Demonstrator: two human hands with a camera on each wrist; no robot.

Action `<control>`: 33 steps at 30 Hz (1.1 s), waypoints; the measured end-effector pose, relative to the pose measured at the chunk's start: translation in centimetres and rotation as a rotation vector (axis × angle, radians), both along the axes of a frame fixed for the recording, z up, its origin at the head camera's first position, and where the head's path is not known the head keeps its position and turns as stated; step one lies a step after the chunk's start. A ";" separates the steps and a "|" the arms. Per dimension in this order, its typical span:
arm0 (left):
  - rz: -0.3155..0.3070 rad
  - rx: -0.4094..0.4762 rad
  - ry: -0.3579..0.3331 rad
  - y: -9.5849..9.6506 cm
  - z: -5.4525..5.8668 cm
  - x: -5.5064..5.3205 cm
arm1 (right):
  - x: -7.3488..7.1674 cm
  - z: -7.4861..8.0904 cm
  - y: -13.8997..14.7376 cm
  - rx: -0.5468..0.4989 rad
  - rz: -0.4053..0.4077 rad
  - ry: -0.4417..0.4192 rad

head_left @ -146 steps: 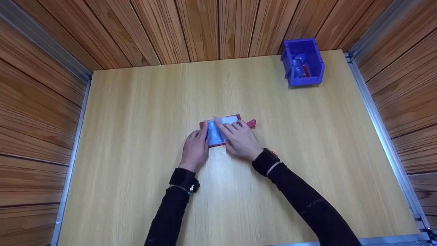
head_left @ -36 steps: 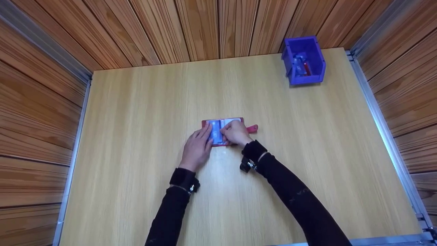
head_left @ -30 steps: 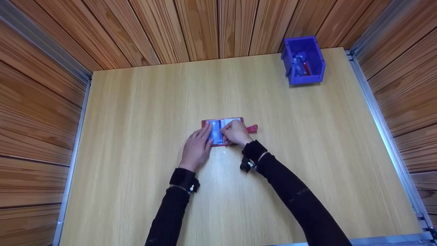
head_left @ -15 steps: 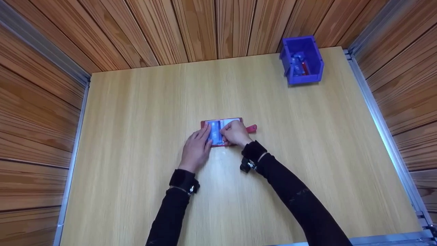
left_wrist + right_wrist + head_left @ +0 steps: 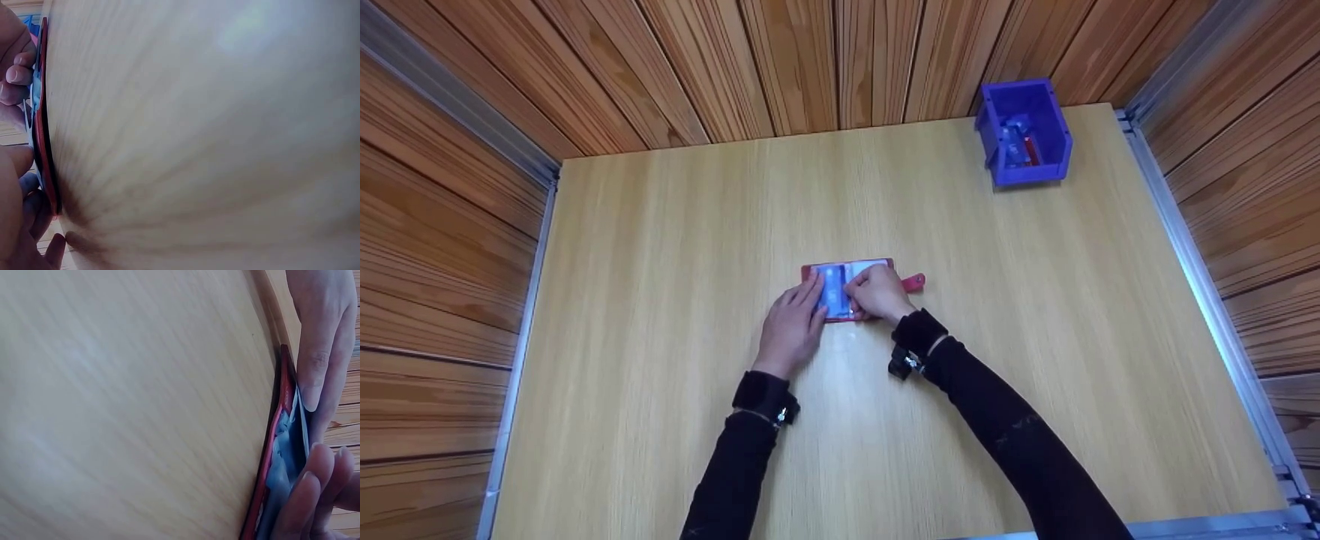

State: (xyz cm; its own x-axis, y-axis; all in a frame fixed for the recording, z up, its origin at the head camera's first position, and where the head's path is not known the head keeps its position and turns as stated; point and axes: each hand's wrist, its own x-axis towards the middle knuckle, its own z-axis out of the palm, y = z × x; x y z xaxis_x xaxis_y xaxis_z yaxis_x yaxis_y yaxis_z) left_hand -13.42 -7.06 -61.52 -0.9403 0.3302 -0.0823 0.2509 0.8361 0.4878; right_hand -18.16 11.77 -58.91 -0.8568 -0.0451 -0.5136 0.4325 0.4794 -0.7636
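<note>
A small red card holder (image 5: 864, 265) lies spread open on the table, with bluish clear plastic sleeves (image 5: 832, 291) inside. My left hand (image 5: 791, 326) rests on its left side, fingers extended along the sleeve. Over the right half, my right hand (image 5: 880, 292) has its fingertips bent together, pinching the edge of a plastic sleeve near the fold. A red snap strap (image 5: 914, 283) sticks out past the right hand. In the right wrist view a sleeve (image 5: 292, 444) stands raised off the red cover (image 5: 269, 455), between both hands' fingers. My right palm hides part of the right page.
A blue-purple bin (image 5: 1027, 135) stands at the back right of the wooden table (image 5: 697, 225), holding clear bluish packets and a red item. Wood-plank walls and metal rails (image 5: 514, 360) border the table.
Since the earliest frame, my right hand has gone from an extended index finger on a raised sleeve to bent, pinching fingers; the holder has turned slightly. Over the last second, hardly anything has moved.
</note>
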 end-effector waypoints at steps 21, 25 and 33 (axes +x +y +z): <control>0.000 -0.007 -0.012 0.0 -0.3 0.0 | 0.1 0.0 1.0 0.032 -0.002 -0.011; 0.010 -0.002 -0.004 0.0 -0.3 0.0 | 0.0 0.0 1.4 0.036 0.000 -0.016; 0.010 -0.002 0.027 0.3 -0.1 -0.1 | 0.1 0.1 1.6 0.015 -0.006 -0.013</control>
State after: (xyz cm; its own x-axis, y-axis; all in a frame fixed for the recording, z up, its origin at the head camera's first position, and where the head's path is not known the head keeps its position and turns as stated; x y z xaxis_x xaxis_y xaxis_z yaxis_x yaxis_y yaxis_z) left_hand -13.48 -6.81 -61.67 -0.9454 0.3208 -0.0575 0.2558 0.8397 0.4790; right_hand -18.08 13.35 -58.82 -0.8501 -0.0325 -0.5257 0.4454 0.4885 -0.7504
